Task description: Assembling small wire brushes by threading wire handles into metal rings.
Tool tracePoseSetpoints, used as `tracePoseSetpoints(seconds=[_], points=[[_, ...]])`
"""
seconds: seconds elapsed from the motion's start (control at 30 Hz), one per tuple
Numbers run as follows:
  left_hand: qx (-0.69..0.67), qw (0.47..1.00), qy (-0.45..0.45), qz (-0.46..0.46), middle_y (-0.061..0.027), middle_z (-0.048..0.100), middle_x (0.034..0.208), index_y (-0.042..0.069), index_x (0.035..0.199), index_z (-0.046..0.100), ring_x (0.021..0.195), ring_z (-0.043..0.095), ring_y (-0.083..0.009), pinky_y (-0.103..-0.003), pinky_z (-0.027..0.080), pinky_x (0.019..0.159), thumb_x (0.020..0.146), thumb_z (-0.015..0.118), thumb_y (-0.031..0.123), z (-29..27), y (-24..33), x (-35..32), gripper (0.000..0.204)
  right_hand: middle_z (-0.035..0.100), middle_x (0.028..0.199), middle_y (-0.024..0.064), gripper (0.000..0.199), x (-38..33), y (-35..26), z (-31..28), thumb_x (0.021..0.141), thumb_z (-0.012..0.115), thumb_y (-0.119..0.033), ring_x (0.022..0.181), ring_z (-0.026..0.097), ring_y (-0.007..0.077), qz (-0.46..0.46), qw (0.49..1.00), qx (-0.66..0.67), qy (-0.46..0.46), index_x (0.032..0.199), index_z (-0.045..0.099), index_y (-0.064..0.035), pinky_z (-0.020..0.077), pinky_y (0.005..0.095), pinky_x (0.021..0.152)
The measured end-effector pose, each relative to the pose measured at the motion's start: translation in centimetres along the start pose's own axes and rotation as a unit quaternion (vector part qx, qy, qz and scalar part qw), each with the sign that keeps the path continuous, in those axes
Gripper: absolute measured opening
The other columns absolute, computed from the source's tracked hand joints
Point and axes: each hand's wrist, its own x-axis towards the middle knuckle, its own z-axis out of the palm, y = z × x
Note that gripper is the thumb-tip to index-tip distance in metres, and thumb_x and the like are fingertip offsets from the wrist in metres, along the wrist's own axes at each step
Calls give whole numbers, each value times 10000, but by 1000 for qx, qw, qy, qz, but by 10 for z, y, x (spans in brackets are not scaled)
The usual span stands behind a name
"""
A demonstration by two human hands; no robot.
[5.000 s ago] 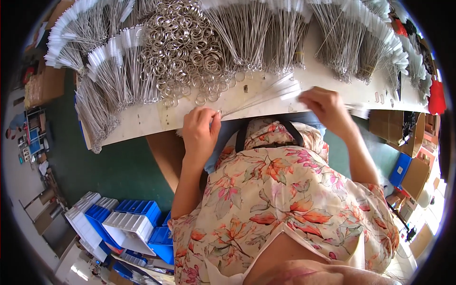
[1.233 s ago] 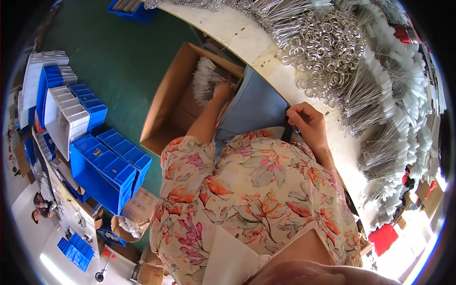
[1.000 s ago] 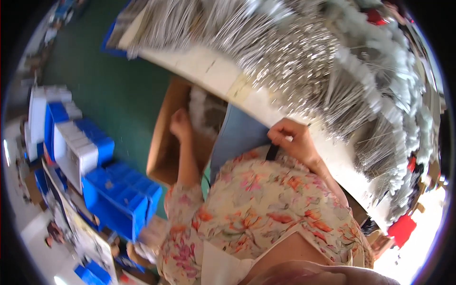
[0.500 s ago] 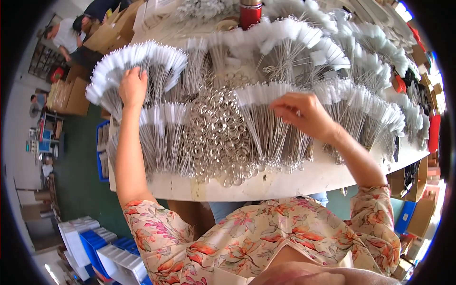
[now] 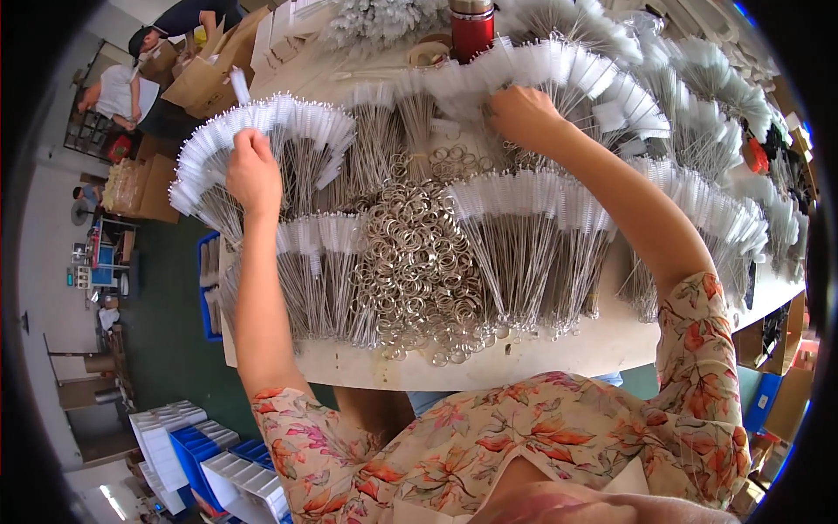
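White-tipped wire brushes (image 5: 262, 144) fan out across the table (image 5: 559, 354), and the left hand (image 5: 253, 170) rests curled on the far-left fan. The right hand (image 5: 521, 115) presses on another fan (image 5: 559, 79) further back (its grip is hidden). Metal rings (image 5: 419, 262) lie heaped between them.

The brushes (image 5: 262, 131) at upper left have fuzzy white bristle heads on thin, shiny twisted-wire stems. The rings (image 5: 419, 262) heaped at centre are bright, glossy metal. The bench (image 5: 559, 354) top looks pale, matt and smooth. The flask (image 5: 471, 26) at the top is glossy red. The sleeves (image 5: 698, 349) are soft printed cloth.
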Motion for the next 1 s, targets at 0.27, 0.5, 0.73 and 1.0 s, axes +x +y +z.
tracePoseSetpoints(seconds=[0.27,0.5,0.73,1.0], points=[[-162,947,-277,-33,-197,626,712,34,712,654,714,611,-366,-406,465,635,742,627,361,80,79,-4,329,658,795,74,168,-7,13,4,722,622,-212,744,636,250,39,970,186,154,848,607,-102,498,356,671],[-104,955,-276,31,-151,641,730,28,741,637,699,622,-295,-378,473,652,742,617,198,93,64,-11,171,665,801,70,303,-25,30,-66,743,684,-134,726,628,119,-39,852,464,239,1014,607,-21,502,275,690],[-282,948,-139,-55,-73,608,735,15,860,574,563,535,-139,-289,431,510,845,562,139,64,57,7,126,638,717,61,197,-91,208,-139,793,609,-257,685,625,162,138,906,195,348,913,677,-117,498,318,655],[-634,677,-192,-320,16,515,762,28,1135,534,467,309,7,-154,216,349,900,543,169,-46,88,-26,274,655,762,114,154,-103,344,-59,654,650,-234,742,639,268,316,914,28,251,732,685,-106,507,376,692]])
